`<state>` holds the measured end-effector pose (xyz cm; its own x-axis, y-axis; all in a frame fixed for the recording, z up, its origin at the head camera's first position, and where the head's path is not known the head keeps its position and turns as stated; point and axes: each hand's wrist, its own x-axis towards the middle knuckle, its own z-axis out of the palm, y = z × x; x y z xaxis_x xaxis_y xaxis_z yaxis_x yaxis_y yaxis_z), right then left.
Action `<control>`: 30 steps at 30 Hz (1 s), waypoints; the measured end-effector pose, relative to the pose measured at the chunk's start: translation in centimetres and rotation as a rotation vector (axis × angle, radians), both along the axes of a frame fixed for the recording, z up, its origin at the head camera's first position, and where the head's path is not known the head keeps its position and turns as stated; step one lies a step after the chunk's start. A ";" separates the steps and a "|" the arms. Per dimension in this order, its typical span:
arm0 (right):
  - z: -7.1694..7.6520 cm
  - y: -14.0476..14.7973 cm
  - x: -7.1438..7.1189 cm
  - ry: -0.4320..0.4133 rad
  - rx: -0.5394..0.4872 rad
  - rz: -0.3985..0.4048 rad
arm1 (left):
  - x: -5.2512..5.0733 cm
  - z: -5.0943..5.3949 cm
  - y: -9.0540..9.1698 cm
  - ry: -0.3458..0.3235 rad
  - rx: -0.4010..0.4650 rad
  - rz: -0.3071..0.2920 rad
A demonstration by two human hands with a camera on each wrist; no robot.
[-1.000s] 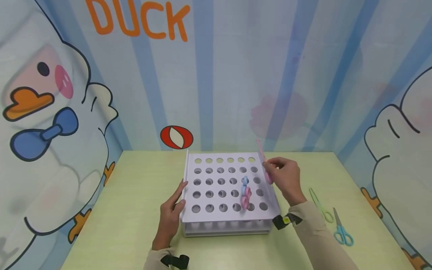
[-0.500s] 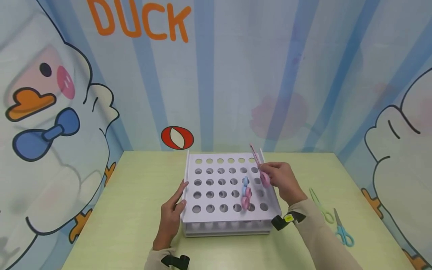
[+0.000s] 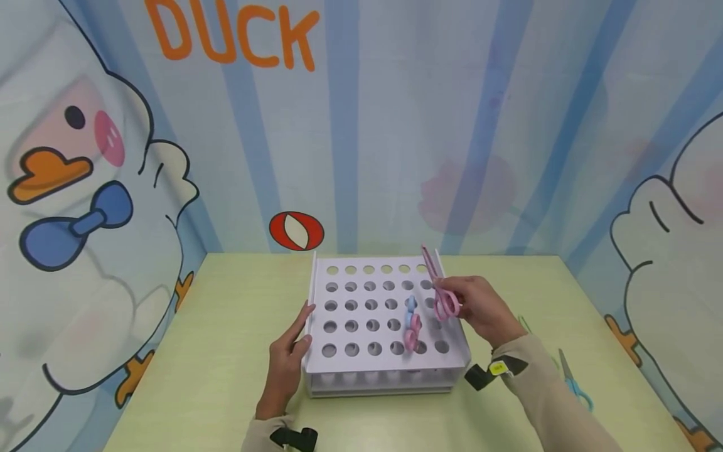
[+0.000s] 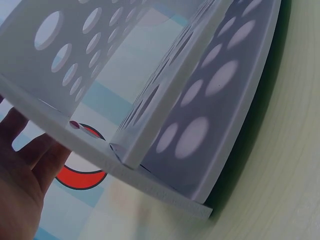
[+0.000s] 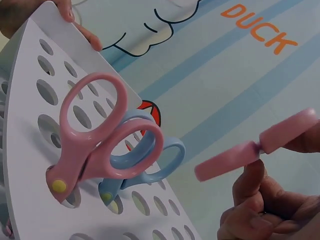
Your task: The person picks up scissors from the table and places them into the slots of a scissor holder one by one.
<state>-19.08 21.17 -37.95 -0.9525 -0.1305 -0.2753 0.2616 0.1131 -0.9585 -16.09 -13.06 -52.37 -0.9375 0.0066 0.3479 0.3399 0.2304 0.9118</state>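
Note:
My right hand (image 3: pixel 479 307) pinches pink scissors (image 3: pixel 446 306) by the handles, above the right side of a white holed rack (image 3: pixel 390 363). Their blades point up and away. In the right wrist view the handle loops (image 5: pixel 230 159) show edge-on by my fingers. Two more scissors stand in the rack's holes, handles up: a pink pair (image 5: pixel 67 162) and a blue pair (image 5: pixel 145 177), their blades mostly hidden below the top plate. My left hand (image 3: pixel 285 361) rests against the rack's left side panel (image 4: pixel 55 125), fingers extended along it; its thumb is out of sight in the left wrist view.
Right of the rack, light-blue-handled scissors (image 3: pixel 578 390) lie on the pale table (image 3: pixel 243 295). Green scissors (image 3: pixel 524 322) lie beside them, mostly hidden by my right sleeve. A duck-print curtain (image 3: pixel 390 125) hangs behind the table.
My right hand has moved slightly toward me. The pink scissors have come left over the rack and turned so their handle loops face the head camera. My left hand has stayed put.

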 end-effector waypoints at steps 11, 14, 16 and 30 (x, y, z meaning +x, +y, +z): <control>0.4 -0.4 0.4 -0.026 0.009 0.067 | 0.0 0.0 0.0 0.012 0.015 0.001; 0.4 -0.5 0.4 -0.018 0.063 0.036 | -0.1 -0.1 0.0 0.014 0.019 0.002; 0.4 -0.5 0.4 -0.010 0.109 0.021 | -0.1 -0.2 0.0 0.017 0.016 0.005; 0.1 -0.9 0.5 0.120 0.215 0.004 | -0.1 -0.2 0.1 0.020 0.016 0.015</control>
<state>-18.54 20.26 -37.90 -0.9795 -0.0849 -0.1824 0.1468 0.3184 -0.9365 -16.22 -12.92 -52.58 -0.9305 -0.0132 0.3662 0.3544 0.2207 0.9087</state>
